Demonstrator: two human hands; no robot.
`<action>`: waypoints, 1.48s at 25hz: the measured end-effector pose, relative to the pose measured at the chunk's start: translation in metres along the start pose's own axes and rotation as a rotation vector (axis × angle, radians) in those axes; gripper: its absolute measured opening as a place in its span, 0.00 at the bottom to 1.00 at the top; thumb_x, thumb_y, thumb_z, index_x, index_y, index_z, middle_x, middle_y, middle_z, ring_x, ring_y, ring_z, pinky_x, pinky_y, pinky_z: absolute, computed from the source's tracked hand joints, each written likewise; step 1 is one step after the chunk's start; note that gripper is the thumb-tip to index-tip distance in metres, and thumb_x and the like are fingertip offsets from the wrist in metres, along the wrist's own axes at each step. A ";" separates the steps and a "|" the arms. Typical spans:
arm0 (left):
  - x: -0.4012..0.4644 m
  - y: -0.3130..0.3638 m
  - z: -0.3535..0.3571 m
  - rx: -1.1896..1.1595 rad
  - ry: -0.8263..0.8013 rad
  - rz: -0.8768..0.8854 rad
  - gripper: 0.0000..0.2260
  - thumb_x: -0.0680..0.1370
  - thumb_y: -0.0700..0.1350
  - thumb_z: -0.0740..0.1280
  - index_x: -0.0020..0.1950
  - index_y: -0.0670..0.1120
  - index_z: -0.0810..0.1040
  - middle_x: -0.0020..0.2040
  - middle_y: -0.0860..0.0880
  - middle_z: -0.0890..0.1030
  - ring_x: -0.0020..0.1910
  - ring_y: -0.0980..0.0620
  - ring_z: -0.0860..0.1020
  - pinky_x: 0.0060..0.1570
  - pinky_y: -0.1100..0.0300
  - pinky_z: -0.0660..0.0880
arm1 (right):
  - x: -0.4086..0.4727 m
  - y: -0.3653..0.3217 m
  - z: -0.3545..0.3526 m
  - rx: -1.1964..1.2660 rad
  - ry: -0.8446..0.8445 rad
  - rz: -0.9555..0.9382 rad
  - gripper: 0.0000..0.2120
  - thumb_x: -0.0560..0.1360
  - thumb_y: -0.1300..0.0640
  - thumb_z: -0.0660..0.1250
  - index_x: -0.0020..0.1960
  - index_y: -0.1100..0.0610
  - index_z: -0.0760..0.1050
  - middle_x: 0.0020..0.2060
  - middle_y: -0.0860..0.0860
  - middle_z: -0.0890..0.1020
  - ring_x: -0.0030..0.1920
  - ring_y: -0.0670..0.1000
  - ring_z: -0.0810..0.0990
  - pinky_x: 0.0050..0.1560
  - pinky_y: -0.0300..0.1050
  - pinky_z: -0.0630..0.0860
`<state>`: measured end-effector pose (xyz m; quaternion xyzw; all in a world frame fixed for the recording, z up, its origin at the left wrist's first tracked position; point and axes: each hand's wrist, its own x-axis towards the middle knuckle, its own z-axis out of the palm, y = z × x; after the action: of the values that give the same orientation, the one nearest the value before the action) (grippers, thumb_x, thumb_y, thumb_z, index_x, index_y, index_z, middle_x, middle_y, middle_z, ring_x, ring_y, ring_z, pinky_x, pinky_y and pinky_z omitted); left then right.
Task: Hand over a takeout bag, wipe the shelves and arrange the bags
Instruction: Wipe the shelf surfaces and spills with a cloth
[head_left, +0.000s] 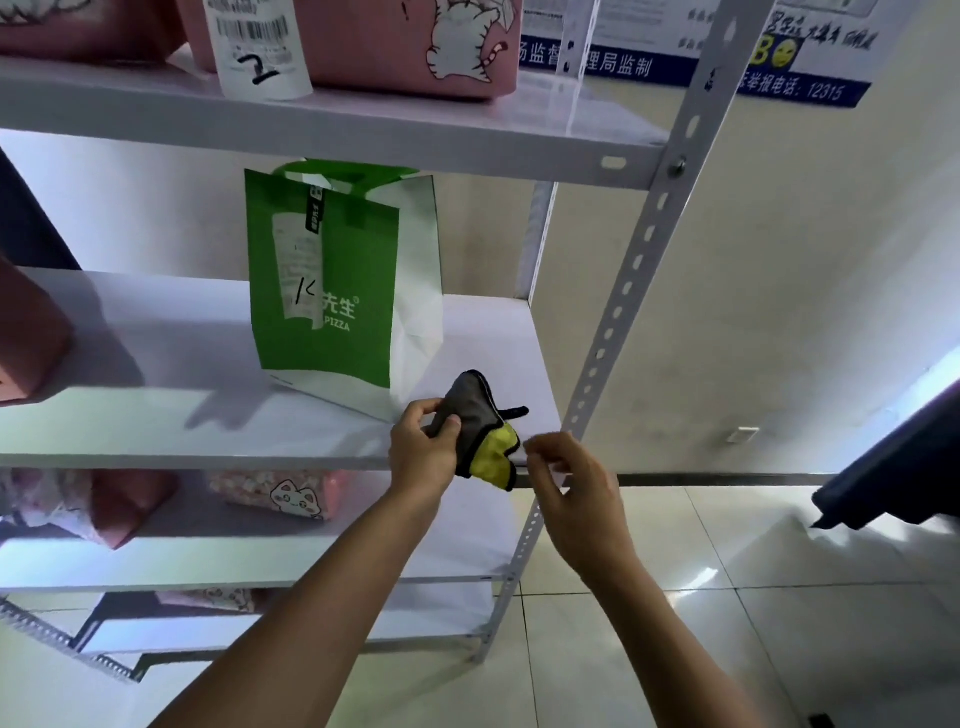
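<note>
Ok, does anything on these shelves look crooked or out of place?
The green and white pizza bag on the middle shelf leans, one bottom corner lifted off the shelf. Nothing looks spilled or torn.

1. The crumpled grey-and-yellow cleaning cloth (483, 431) sits bunched in my left hand (423, 449), just above the front edge of the white metal middle shelf (156, 415).
2. The green-and-white paper pizza takeout bag (337, 291) stands upright on that shelf, just behind the cloth.
3. Pink cat-print takeout bags (405, 47) stand on the top shelf.
</note>
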<state>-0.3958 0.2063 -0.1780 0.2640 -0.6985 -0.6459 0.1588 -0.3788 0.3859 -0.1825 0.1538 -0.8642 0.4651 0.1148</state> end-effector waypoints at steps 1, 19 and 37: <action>0.009 -0.003 0.004 0.026 0.007 0.012 0.08 0.78 0.42 0.69 0.57 0.48 0.78 0.54 0.47 0.80 0.53 0.46 0.80 0.55 0.48 0.79 | -0.008 0.013 -0.003 -0.002 0.031 0.016 0.05 0.80 0.54 0.68 0.50 0.44 0.79 0.42 0.37 0.83 0.46 0.41 0.81 0.42 0.29 0.73; 0.051 -0.005 0.070 0.613 -0.031 0.395 0.25 0.77 0.42 0.69 0.73 0.43 0.67 0.67 0.40 0.71 0.65 0.40 0.71 0.66 0.48 0.69 | 0.134 0.105 -0.055 -0.111 -0.036 0.116 0.06 0.81 0.54 0.66 0.47 0.46 0.80 0.38 0.39 0.84 0.39 0.40 0.82 0.38 0.35 0.72; -0.005 -0.037 0.062 1.021 -0.024 0.465 0.21 0.78 0.42 0.62 0.71 0.51 0.73 0.75 0.49 0.68 0.69 0.45 0.69 0.67 0.47 0.71 | 0.215 0.130 -0.012 -0.165 -0.368 -0.405 0.13 0.80 0.65 0.64 0.61 0.57 0.80 0.54 0.53 0.83 0.54 0.56 0.77 0.55 0.48 0.72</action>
<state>-0.4207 0.2585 -0.2210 0.1388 -0.9642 -0.1766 0.1411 -0.6254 0.4296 -0.2025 0.3954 -0.8571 0.3249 0.0589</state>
